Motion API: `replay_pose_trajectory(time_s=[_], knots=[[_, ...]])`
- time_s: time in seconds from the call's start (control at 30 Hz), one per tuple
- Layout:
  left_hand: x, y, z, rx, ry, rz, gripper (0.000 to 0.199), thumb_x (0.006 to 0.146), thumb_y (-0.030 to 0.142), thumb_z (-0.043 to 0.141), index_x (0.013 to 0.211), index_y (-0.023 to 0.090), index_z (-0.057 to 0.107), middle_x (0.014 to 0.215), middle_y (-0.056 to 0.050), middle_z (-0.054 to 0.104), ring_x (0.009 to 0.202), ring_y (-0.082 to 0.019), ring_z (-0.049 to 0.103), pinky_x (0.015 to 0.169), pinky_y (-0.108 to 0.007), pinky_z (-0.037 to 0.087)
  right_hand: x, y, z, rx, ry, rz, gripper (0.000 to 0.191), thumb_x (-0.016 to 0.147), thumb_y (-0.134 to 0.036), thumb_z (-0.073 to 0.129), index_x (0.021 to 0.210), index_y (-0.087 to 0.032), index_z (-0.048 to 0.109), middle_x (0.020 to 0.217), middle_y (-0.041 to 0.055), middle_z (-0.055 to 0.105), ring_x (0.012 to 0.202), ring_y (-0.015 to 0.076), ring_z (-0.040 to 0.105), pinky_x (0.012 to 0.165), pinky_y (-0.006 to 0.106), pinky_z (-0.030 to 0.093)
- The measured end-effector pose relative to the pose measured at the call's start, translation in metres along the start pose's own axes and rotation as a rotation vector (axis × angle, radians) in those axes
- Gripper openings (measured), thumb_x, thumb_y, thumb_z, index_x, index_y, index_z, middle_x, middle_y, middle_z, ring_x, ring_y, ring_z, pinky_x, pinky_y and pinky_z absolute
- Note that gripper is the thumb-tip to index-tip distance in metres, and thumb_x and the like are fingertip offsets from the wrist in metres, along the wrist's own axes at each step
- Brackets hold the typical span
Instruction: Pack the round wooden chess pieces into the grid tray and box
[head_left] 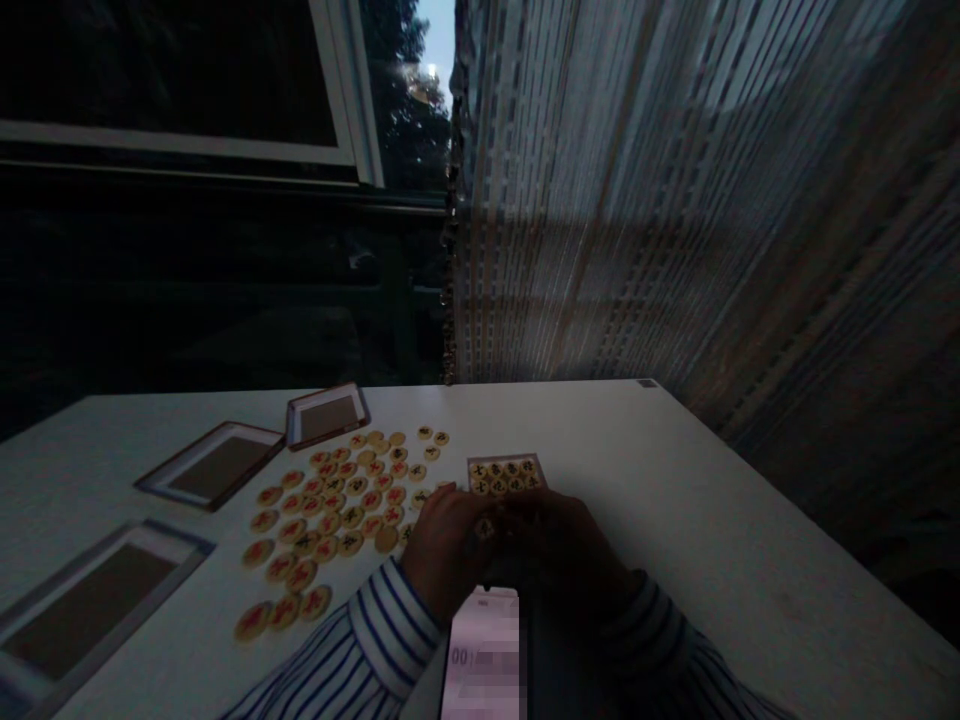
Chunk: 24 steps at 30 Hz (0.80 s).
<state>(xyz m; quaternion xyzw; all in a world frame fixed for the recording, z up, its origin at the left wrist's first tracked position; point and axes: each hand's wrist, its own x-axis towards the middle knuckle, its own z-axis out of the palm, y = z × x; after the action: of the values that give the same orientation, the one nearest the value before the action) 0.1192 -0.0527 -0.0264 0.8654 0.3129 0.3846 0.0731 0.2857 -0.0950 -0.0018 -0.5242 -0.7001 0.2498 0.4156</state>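
Observation:
Round wooden pieces with red or black characters [371, 500] lie scattered on the white table, left of my hands. A small box [541, 468] holds rows of black-marked pieces just beyond my hands, which cover its near part. My left hand [448, 545] is bent at the box's near left side, its fingers curled around a black-marked piece [485, 527]. Close against it, my right hand [566, 545] curls over the near right side of the box; its fingertips are dark, and what they hold, if anything, is hidden.
Three shallow framed trays stand at the left: a near one [176, 545], a middle one [274, 438] and a far one [364, 400]. A lit phone [480, 690] lies below my hands. Beyond the white table [600, 410] hangs a string curtain [585, 200].

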Motion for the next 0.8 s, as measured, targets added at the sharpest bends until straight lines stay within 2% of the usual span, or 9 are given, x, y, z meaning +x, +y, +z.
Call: replay_pose_trajectory(time_s=[0.13, 0.3, 0.57, 0.8], knots=[[-0.002, 0.0, 0.0, -0.055, 0.036, -0.026, 0.022, 0.071, 0.019, 0.057, 0.093, 0.02, 0.054, 0.085, -0.005, 0.064, 0.083, -0.02, 0.058, 0.082, -0.045, 0.043, 0.0, -0.003, 0.0, 0.083, -0.016, 0.041, 0.02, 0.077, -0.031, 0.053, 0.091, -0.022, 0.063, 0.083, 0.0031, 0.066, 0.074, 0.0141, 0.06, 0.065, 0.026, 0.048], [-0.002, 0.006, -0.002, -0.229, 0.041, -0.176, 0.017, 0.071, 0.022, 0.058, 0.088, 0.02, 0.058, 0.081, -0.004, 0.065, 0.077, -0.017, 0.06, 0.07, -0.034, 0.049, -0.001, -0.005, 0.0, 0.144, 0.015, 0.089, 0.022, 0.077, -0.034, 0.053, 0.091, -0.021, 0.063, 0.082, 0.0028, 0.067, 0.073, 0.0141, 0.06, 0.063, 0.026, 0.048], [0.002, 0.011, -0.007, -0.422, -0.044, -0.383, 0.022, 0.074, 0.027, 0.055, 0.094, 0.02, 0.061, 0.09, -0.004, 0.067, 0.085, -0.017, 0.061, 0.076, -0.031, 0.05, 0.0, -0.011, -0.002, 0.097, 0.042, 0.051, 0.02, 0.079, -0.034, 0.051, 0.089, -0.022, 0.065, 0.079, 0.0019, 0.067, 0.072, 0.0133, 0.06, 0.063, 0.025, 0.048], [0.005, 0.015, -0.007, -0.483, -0.013, -0.502, 0.024, 0.074, 0.029, 0.053, 0.095, 0.018, 0.061, 0.093, -0.005, 0.066, 0.088, -0.018, 0.061, 0.08, -0.033, 0.049, -0.002, -0.006, 0.001, -0.023, 0.063, 0.023, 0.019, 0.08, -0.032, 0.049, 0.089, -0.023, 0.063, 0.08, 0.0018, 0.067, 0.069, 0.0131, 0.061, 0.059, 0.024, 0.049]])
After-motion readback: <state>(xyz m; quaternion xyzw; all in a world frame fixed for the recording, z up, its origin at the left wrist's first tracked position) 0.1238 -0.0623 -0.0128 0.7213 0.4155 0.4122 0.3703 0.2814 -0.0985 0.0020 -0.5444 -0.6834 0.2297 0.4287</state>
